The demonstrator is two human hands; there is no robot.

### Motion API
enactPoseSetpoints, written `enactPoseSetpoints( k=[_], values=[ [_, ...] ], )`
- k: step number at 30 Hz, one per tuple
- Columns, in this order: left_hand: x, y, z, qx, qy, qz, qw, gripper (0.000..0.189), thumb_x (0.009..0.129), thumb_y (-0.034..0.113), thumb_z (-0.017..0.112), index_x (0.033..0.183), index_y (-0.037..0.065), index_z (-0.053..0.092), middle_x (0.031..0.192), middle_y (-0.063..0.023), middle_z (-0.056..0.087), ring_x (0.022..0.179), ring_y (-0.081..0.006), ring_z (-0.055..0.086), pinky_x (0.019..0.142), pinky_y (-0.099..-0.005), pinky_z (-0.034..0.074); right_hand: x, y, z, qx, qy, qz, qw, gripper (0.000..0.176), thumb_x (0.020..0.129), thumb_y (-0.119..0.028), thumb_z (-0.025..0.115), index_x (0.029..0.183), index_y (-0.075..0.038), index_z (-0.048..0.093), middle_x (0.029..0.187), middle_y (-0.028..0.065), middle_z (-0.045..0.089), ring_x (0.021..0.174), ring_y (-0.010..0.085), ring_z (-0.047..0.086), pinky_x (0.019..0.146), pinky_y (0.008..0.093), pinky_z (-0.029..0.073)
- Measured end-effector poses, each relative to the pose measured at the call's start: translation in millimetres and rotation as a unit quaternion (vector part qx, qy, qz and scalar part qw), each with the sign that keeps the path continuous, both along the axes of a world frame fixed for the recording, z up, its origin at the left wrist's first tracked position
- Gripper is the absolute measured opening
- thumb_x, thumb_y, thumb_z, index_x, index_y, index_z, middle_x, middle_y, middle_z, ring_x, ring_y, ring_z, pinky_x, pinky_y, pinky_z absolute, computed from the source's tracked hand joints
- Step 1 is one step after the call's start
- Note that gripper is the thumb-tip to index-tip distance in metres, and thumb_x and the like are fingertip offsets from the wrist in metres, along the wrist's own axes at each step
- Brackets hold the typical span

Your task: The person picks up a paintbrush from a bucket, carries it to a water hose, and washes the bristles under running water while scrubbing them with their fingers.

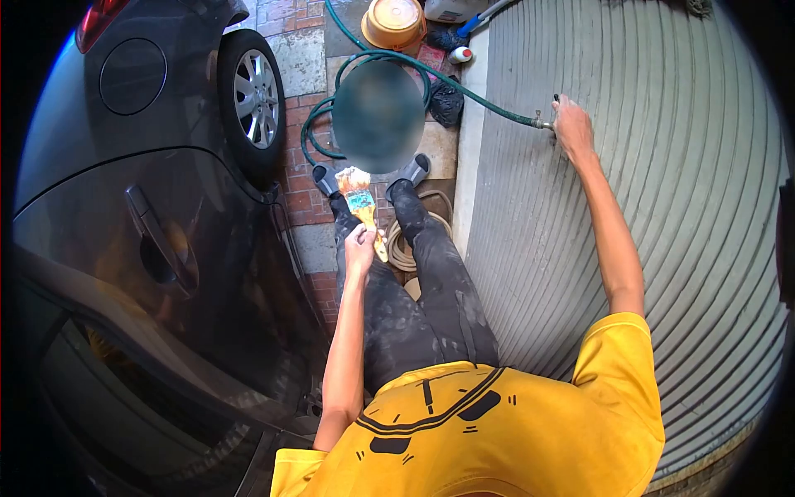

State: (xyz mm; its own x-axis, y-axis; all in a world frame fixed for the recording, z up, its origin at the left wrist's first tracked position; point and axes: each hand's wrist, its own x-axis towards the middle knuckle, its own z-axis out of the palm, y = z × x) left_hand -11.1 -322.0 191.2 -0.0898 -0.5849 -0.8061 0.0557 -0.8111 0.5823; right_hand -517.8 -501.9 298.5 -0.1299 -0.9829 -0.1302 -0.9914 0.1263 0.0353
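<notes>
My left hand (359, 246) is closed around the wooden handle of a paintbrush (360, 203), its bristles pointing away from me and coated with something whitish. The brush is above my dark, dusty trouser legs. Out to the right, my right hand (573, 129) grips a tap (557, 100) beside the grey ridged wall. A green hose (497, 110) is attached to the tap and runs up and left to loose coils on the paving. Fingers of my right hand partly hide the tap.
A dark car (124, 207) stands close on the left, its rear wheel (256, 98) beside the brick paving. An orange tub (394, 22), a white bottle (460, 55) and a black bag (447, 101) lie ahead. A beige hose (403, 257) is coiled between my legs. A round patch is blurred.
</notes>
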Motion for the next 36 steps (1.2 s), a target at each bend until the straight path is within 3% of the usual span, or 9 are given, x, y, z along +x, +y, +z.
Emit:
enactPoseSetpoints(
  k=[7, 12, 15, 23, 27, 29, 30, 34, 36],
  values=[
    [-1.4, -24.9, 44.1, -0.023, -0.005, 0.024, 0.999, 0.027, 0.105, 0.018, 0.056, 0.124, 0.001, 0.063, 0.098, -0.0062, 0.071, 0.083, -0.0131, 0.068, 0.072, -0.0265, 0.054, 7.3, 1.6, -0.7, -0.026, -0.012, -0.033, 0.999, 0.029, 0.105, -0.022, 0.047, 0.106, 0.004, 0.061, 0.094, 0.0273, 0.068, 0.088, 0.0462, 0.067, 0.075, 0.0558, 0.052],
    [2.1, -45.1, 115.1, -0.052, -0.027, 0.091, 0.994, 0.023, 0.104, 0.021, 0.061, 0.115, 0.002, 0.064, 0.097, -0.0052, 0.069, 0.084, -0.0126, 0.067, 0.07, -0.0229, 0.052, -3.1, 6.4, -4.8, -0.03, -0.031, -0.043, 0.998, 0.029, 0.102, -0.02, 0.049, 0.108, 0.005, 0.062, 0.095, 0.0276, 0.069, 0.089, 0.0466, 0.068, 0.079, 0.0549, 0.054],
    [14.0, -57.3, 162.6, -0.056, 0.007, 0.167, 0.984, 0.029, 0.101, 0.019, 0.066, 0.123, 0.001, 0.06, 0.099, -0.0067, 0.069, 0.087, -0.0142, 0.066, 0.077, -0.0272, 0.054, 3.6, 1.3, 7.5, -0.008, -0.063, -0.059, 0.996, 0.03, 0.098, -0.019, 0.051, 0.11, 0.006, 0.062, 0.098, 0.0283, 0.069, 0.089, 0.048, 0.068, 0.082, 0.0554, 0.054],
    [31.3, -109.1, 286.3, -0.106, 0.048, 0.198, 0.973, 0.028, 0.102, 0.018, 0.065, 0.124, 0.003, 0.056, 0.098, -0.0043, 0.063, 0.091, -0.0127, 0.061, 0.086, -0.0274, 0.049, 16.3, -16.0, 44.5, -0.01, -0.123, -0.134, 0.983, 0.046, 0.094, -0.017, 0.058, 0.134, 0.004, 0.055, 0.129, 0.0289, 0.059, 0.119, 0.0444, 0.058, 0.101, 0.0501, 0.049],
    [44.4, -195.7, 345.4, -0.123, 0.063, 0.212, 0.967, 0.04, 0.101, 0.017, 0.065, 0.134, 0.001, 0.049, 0.098, -0.0054, 0.061, 0.091, -0.0128, 0.061, 0.087, -0.0275, 0.049, 15.5, -38.9, 60.6, 0.024, -0.12, -0.195, 0.973, 0.047, 0.094, -0.018, 0.061, 0.137, 0.001, 0.054, 0.132, 0.0263, 0.058, 0.123, 0.0446, 0.055, 0.105, 0.0487, 0.046],
    [50.9, -265.7, 351.1, -0.144, 0.078, 0.202, 0.966, 0.043, 0.101, 0.017, 0.066, 0.135, 0.0, 0.048, 0.099, -0.0058, 0.062, 0.092, -0.0129, 0.062, 0.088, -0.0278, 0.049, 32.0, -57.2, 80.0, 0.038, -0.105, -0.224, 0.968, 0.048, 0.093, -0.018, 0.061, 0.137, 0.001, 0.053, 0.132, 0.0261, 0.057, 0.122, 0.0442, 0.056, 0.104, 0.0485, 0.046],
    [57.2, -306.4, 345.8, -0.146, 0.1, 0.196, 0.964, 0.045, 0.1, 0.017, 0.067, 0.137, 0.0, 0.047, 0.1, -0.0063, 0.062, 0.092, -0.0131, 0.062, 0.089, -0.0279, 0.05, 37.8, -61.4, 78.9, 0.036, -0.079, -0.237, 0.968, 0.049, 0.092, -0.019, 0.062, 0.136, 0.001, 0.053, 0.131, 0.0261, 0.058, 0.121, 0.0436, 0.057, 0.103, 0.0484, 0.047],
    [72.3, -499.1, 314.7, -0.128, 0.109, 0.13, 0.977, 0.028, 0.101, 0.018, 0.065, 0.122, 0.003, 0.054, 0.1, -0.005, 0.062, 0.09, -0.0107, 0.06, 0.083, -0.0277, 0.049, 93.8, -133.2, 107.6, 0.084, -0.052, -0.275, 0.956, 0.042, 0.091, -0.021, 0.065, 0.128, -0.001, 0.061, 0.122, 0.0221, 0.065, 0.115, 0.0399, 0.061, 0.098, 0.0458, 0.05],
    [72.5, -577.3, 305.7, -0.121, 0.114, 0.11, 0.98, 0.025, 0.101, 0.017, 0.064, 0.119, 0.004, 0.054, 0.098, -0.0045, 0.062, 0.088, -0.0104, 0.06, 0.082, -0.0275, 0.049, 158.0, -210.2, 163.3, 0.122, -0.185, -0.261, 0.94, 0.03, 0.094, -0.016, 0.06, 0.119, -0.001, 0.066, 0.114, 0.0198, 0.068, 0.111, 0.0382, 0.063, 0.098, 0.0454, 0.049]
  ],
)
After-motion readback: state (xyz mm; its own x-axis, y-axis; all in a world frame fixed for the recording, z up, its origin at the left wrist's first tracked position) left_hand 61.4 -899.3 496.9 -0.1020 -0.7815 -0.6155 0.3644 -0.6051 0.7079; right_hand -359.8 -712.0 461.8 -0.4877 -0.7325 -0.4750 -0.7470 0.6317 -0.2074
